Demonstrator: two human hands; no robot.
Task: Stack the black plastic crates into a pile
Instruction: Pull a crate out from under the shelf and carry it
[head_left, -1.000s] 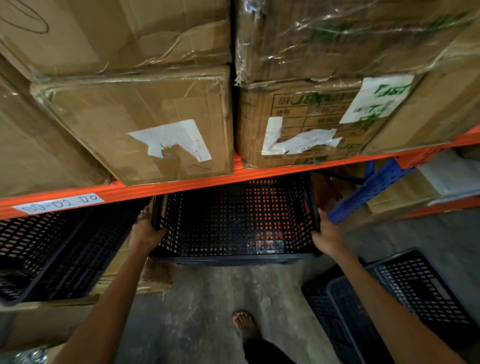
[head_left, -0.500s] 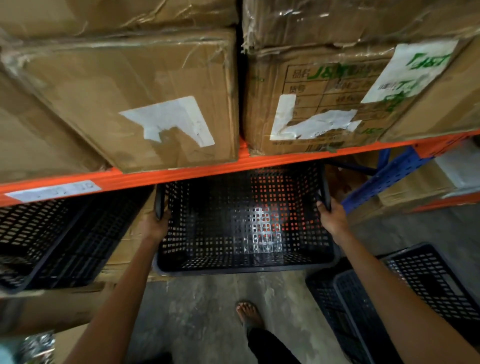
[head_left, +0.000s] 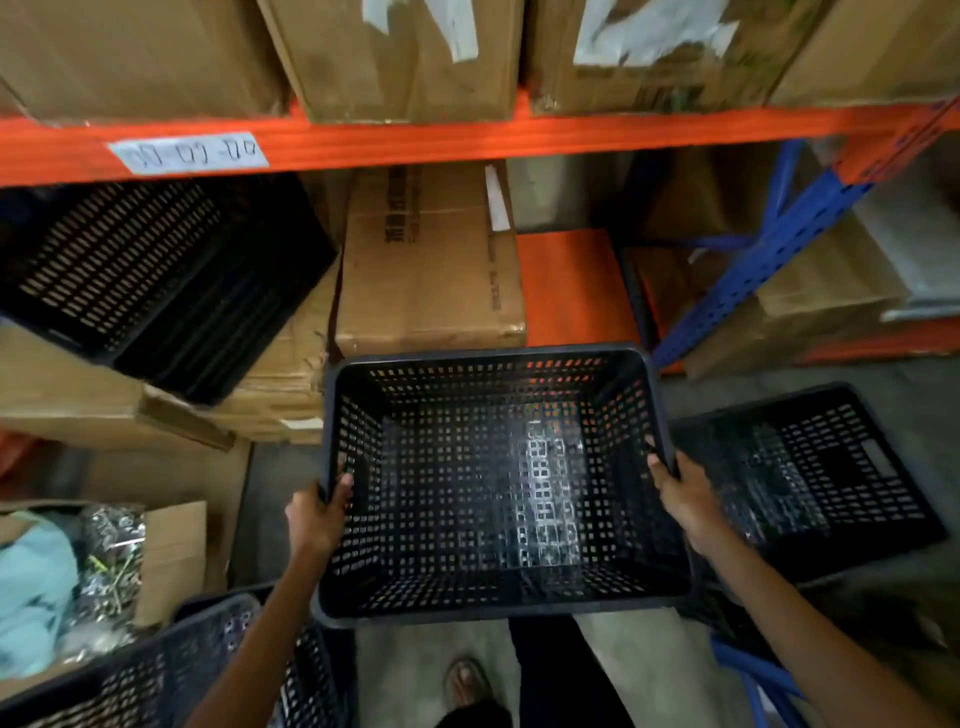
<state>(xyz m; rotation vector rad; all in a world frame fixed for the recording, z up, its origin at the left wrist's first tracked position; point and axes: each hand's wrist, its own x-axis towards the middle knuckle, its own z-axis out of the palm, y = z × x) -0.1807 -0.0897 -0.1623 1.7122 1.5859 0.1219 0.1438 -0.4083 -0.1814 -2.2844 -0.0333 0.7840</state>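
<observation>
**Crate held above a cluttered aisle**

A person's left hand (head_left: 316, 517) and right hand (head_left: 685, 493) grip opposite rims of an empty black plastic crate (head_left: 493, 483) at frame centre, above the concrete floor (head_left: 415, 670). With another crate (head_left: 815, 478) at right, a misaligned lowering could jam the rims or tip the pile.

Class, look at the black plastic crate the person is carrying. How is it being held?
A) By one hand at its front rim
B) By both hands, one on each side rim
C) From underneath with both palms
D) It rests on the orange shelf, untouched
B: the left hand grips the left rim and the right hand grips the right rim of the held crate, which is clear of the orange shelf beam.
</observation>
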